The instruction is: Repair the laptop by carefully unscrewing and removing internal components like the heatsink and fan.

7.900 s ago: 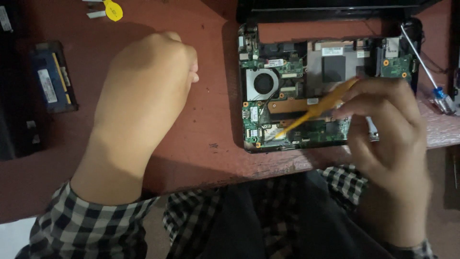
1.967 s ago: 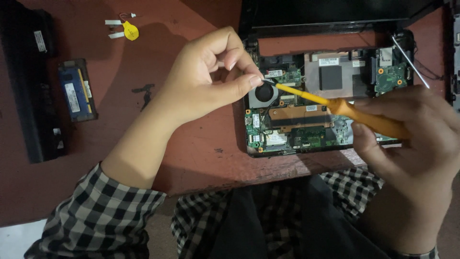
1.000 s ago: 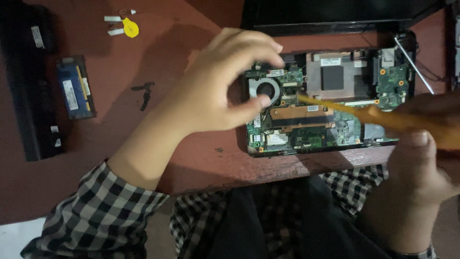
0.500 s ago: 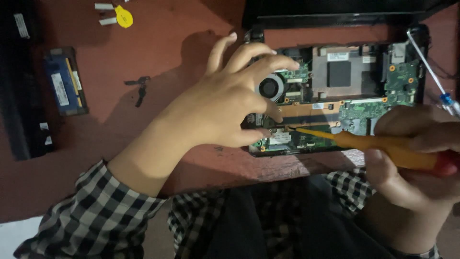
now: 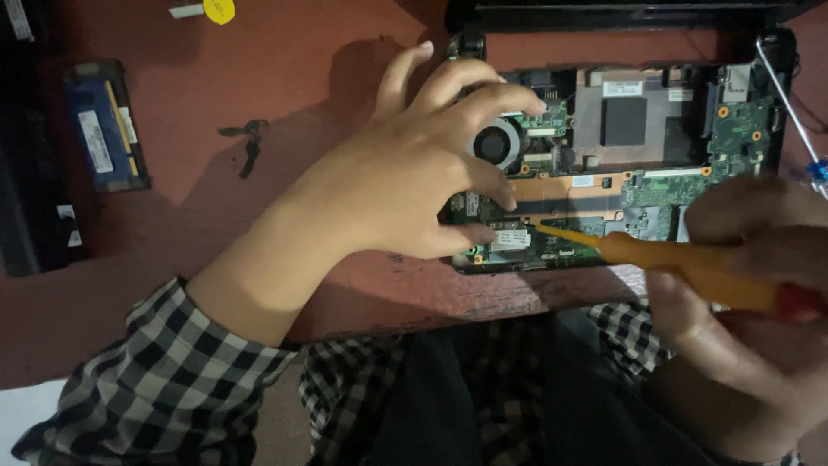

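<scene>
- Right now the step in hand looks like working a screw or small fitting at the lower left of the opened laptop, judged from where the tool tip sits
- Left hand is spread over the board, fingers apart and clamped on nothing; fingertips rest by the round fan, thumb pressed down near the front edge, apparently steadying the chassis
- Right hand, blurred, has its grip closed around the orange screwdriver, red at the butt; shaft runs leftward, tip on the green board near a small white-labelled module
- Whether the tip is seated in a screw head: cannot tell, too small and partly hidden by the thumb
- Laptop lies at the near edge of the reddish surface, bottom cover off, copper heat pipe and grey heatsink plate showing
- Off to the left, well apart: blue memory module, black battery bar, small dark bracket, yellow pick
- Second screwdriver with thin metal shaft lies at the right edge
- Next move probably calls for keeping the tip upright in the slot, firm downward pressure, and the left hand kept planted so the case does not shift
</scene>
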